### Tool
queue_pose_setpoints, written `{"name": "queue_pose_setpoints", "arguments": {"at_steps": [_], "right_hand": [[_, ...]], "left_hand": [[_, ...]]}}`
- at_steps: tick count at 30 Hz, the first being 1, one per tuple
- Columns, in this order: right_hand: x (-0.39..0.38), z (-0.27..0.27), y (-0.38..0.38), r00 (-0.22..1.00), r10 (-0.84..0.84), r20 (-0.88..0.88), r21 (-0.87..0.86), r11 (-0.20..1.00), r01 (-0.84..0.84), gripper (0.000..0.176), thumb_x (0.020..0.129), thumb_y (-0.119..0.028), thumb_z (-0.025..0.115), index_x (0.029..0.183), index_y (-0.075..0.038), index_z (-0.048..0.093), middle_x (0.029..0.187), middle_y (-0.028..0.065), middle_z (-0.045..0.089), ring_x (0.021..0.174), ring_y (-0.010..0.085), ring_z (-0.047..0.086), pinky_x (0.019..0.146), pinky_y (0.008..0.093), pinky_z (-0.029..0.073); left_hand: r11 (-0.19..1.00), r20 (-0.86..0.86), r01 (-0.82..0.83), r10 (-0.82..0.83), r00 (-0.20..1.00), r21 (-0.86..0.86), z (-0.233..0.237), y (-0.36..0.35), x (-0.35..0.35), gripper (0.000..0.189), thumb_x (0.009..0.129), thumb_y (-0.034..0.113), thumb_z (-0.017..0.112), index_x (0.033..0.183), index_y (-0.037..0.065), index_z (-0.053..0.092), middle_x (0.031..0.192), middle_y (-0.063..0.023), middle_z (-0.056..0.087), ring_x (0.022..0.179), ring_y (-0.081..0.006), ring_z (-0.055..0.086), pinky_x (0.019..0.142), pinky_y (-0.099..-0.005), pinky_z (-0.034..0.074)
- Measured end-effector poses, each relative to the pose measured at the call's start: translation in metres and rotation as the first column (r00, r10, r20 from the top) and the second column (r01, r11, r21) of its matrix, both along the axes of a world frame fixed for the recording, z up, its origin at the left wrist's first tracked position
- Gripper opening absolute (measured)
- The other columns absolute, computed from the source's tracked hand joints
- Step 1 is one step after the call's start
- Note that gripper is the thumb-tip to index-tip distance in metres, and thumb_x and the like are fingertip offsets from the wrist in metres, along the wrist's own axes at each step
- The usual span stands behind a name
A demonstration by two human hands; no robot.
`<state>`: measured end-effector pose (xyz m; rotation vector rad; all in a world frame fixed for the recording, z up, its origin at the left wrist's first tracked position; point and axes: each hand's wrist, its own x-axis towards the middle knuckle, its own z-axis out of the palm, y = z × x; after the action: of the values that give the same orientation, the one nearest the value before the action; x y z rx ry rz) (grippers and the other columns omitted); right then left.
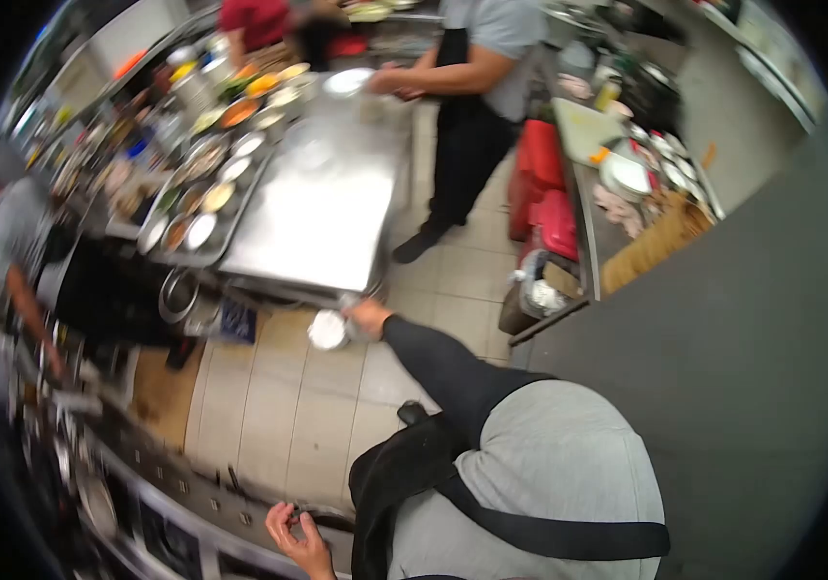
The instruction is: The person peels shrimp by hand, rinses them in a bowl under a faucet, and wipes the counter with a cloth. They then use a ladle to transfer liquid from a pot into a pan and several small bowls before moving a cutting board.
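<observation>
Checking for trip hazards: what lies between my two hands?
The head view shows mostly bare floor tiles between the right hand and the left hand, with a dark edge beside the left, too blurred to identify.

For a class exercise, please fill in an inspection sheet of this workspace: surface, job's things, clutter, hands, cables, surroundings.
Surface: steel table, shiny top.
Job's things: round white item by the table's near edge; contents too blurred to tell.
Clutter: tray of bowls along the table's left side in the picture; crowded counter at the right, with a cutting board.
Hands: right hand beside the white item, grip too blurred to tell; left hand open, fingers loosely curled, no object seen in it.
Cables: nothing seen.
Surroundings: tiled floor, red containers, a co-worker near the table's far end.
</observation>
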<state>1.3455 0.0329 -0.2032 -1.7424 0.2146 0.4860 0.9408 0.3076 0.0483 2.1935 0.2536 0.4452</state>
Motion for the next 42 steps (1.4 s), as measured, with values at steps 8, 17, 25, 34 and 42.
{"name": "queue_pose_setpoints", "arguments": {"at_steps": [8, 17, 25, 34, 42], "right_hand": [[-0.038, 0.052, 0.011, 0.961, 0.058, 0.270, -0.138, 0.990, -0.021, 0.063, 0.074, -0.028, 0.076, 0.125, 0.002, 0.053, 0.115, 0.0213, 0.063, 0.111, 0.0306, 0.059, 0.094, 0.0389, 0.045], [-0.156, 0.050, -0.009, 0.927, 0.127, -0.353, -0.647, 0.683, -0.339, 0.036, 0.068, -0.028, 0.069, 0.096, -0.006, 0.073, 0.086, 0.0191, 0.071, 0.086, 0.0333, 0.069, 0.076, 0.0421, 0.052], [-0.090, 0.164, 0.112, 0.957, -0.051, 0.285, -0.314, 0.939, 0.143, 0.045, 0.086, -0.044, 0.066, 0.077, -0.001, 0.058, 0.072, 0.0191, 0.062, 0.064, 0.0351, 0.059, 0.063, 0.0461, 0.043], [-0.034, 0.139, 0.082, 0.446, -0.870, 0.209, -0.139, 0.425, 0.894, 0.043, 0.092, -0.048, 0.055, 0.094, -0.005, 0.059, 0.096, 0.0202, 0.064, 0.091, 0.0391, 0.061, 0.076, 0.0475, 0.046], [-0.028, 0.143, 0.133, 0.567, -0.391, 0.725, -0.200, 0.668, 0.717, 0.057, 0.090, -0.053, 0.059, 0.109, 0.000, 0.062, 0.103, 0.0220, 0.064, 0.098, 0.0310, 0.063, 0.083, 0.0417, 0.047]], "left_hand": [[0.796, -0.057, 0.598, -0.604, 0.795, -0.089, -0.051, 0.039, 0.217, 0.019, 0.080, 0.001, 0.064, 0.099, 0.003, 0.062, 0.104, -0.0122, 0.059, 0.096, -0.0259, 0.057, 0.078, -0.0349, 0.048], [0.368, -0.157, 0.912, -0.926, 0.343, -0.183, -0.062, 0.039, 0.408, 0.019, 0.081, 0.005, 0.067, 0.100, 0.002, 0.065, 0.096, -0.0111, 0.064, 0.093, -0.0254, 0.062, 0.079, -0.0345, 0.049], [0.228, -0.297, -0.236, -0.900, 0.318, -0.945, -0.193, -0.047, 0.430, 0.032, 0.098, 0.036, 0.050, 0.110, 0.009, 0.063, 0.101, -0.0063, 0.066, 0.094, -0.0201, 0.063, 0.085, -0.0345, 0.050], [-0.083, 0.028, -0.178, -0.956, 0.293, -0.980, -0.080, -0.092, 0.379, 0.055, 0.100, 0.057, 0.035, 0.126, 0.011, 0.051, 0.120, -0.0053, 0.060, 0.114, -0.0259, 0.055, 0.100, -0.0432, 0.044], [-0.662, 0.624, -0.184, -0.747, 0.230, -0.726, -0.185, -0.082, 0.446, 0.051, 0.103, 0.047, 0.036, 0.133, 0.008, 0.049, 0.125, -0.0073, 0.058, 0.118, -0.0245, 0.053, 0.102, -0.0405, 0.041]]}}
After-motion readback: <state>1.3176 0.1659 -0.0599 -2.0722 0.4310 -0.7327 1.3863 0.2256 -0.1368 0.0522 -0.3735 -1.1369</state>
